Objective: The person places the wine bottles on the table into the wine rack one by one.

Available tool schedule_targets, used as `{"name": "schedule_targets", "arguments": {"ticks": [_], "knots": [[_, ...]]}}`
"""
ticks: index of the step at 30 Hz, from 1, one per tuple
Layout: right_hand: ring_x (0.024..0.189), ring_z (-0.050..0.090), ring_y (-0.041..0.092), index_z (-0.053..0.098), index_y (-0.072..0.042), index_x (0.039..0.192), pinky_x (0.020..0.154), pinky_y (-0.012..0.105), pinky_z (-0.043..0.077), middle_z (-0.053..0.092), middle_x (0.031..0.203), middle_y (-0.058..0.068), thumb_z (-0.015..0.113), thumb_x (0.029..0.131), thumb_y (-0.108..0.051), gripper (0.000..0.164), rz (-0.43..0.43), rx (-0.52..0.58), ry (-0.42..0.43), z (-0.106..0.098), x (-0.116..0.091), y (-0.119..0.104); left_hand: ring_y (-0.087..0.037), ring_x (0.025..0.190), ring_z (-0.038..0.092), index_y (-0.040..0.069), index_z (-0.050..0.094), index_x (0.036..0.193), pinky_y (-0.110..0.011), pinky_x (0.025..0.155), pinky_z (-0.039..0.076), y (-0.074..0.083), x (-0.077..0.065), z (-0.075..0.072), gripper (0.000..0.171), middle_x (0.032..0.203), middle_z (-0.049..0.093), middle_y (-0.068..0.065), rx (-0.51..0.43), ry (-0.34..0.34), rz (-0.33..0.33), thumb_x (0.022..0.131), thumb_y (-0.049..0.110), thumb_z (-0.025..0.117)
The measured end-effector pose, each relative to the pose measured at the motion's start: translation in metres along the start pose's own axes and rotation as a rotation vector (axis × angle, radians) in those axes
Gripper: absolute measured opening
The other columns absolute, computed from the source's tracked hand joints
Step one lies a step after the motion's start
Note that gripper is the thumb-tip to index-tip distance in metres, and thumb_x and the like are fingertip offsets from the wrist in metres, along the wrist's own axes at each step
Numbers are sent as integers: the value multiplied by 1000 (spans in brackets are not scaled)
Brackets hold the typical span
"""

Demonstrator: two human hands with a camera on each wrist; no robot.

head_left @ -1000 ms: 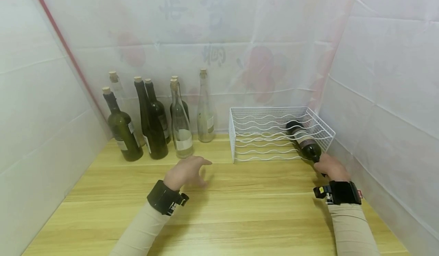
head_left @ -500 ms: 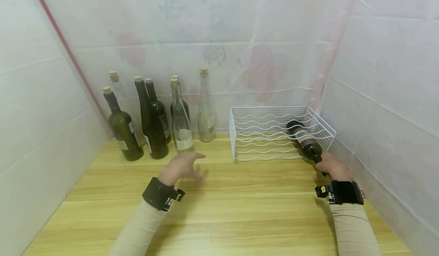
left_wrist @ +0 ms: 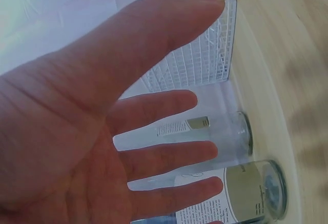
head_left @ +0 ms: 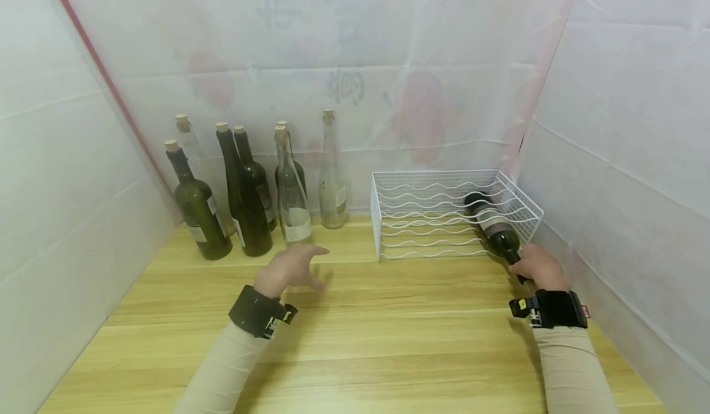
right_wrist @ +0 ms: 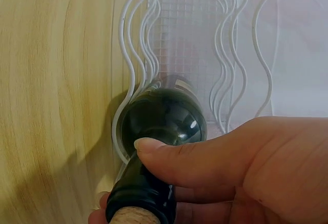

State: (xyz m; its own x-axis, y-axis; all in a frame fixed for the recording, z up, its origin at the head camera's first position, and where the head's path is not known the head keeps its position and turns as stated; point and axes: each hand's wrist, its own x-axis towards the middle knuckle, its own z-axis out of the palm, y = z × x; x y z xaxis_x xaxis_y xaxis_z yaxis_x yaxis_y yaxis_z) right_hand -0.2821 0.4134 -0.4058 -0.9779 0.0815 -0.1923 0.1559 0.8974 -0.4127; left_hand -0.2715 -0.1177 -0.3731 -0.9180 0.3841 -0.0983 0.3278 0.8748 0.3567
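Note:
A dark wine bottle lies on its side in the right end of the white wire rack, its neck toward me. My right hand grips that neck; in the right wrist view the thumb lies over the neck just above the cork. My left hand hovers over the table, holding nothing, fingers spread apart and thumb out. Nearest to it stands a clear corked bottle, its base hidden behind the hand.
Several corked bottles stand upright at the back left, among them a green bottle, a tall dark bottle and a clear bottle. White sheeting walls the wooden table at the back and both sides.
My left hand has drifted slightly left and toward the clear bottle, then nearly stopped. The right hand keeps its grip on the bottle's neck, and the bottle has hardly moved.

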Motion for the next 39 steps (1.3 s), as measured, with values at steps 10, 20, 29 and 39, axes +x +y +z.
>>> {"name": "schedule_targets", "arguments": {"ticks": [10,20,29,39], "knots": [[49,53,17,59,-6,67,55,31,41,54,53,2,69,90,-17,27,-10,16,6,-2,1,2,-41,141,50,14,55,149,-65,112,44,-3,1,-2,84,155,54,-12,-7,-10,-21,75,30,92],[55,50,19,55,-7,69,55,31,38,50,60,2,72,90,-30,35,-47,-40,74,-9,-9,-2,-47,130,57,6,56,145,-65,103,48,-25,3,-7,73,145,62,-18,-53,88,-172,83,31,84],[113,58,59,51,18,134,89,63,54,59,128,41,72,93,-44,77,-155,-199,71,-43,-30,-35,-35,93,64,-5,61,118,-47,75,56,-59,17,-7,59,110,67,-21,-163,181,-301,81,33,86],[107,69,43,59,6,135,83,49,59,70,119,27,73,95,-40,63,-435,-106,-33,-34,-60,-103,-53,132,53,-9,41,149,-63,109,48,-87,42,8,92,145,55,-33,-355,291,-235,82,35,87]]}}
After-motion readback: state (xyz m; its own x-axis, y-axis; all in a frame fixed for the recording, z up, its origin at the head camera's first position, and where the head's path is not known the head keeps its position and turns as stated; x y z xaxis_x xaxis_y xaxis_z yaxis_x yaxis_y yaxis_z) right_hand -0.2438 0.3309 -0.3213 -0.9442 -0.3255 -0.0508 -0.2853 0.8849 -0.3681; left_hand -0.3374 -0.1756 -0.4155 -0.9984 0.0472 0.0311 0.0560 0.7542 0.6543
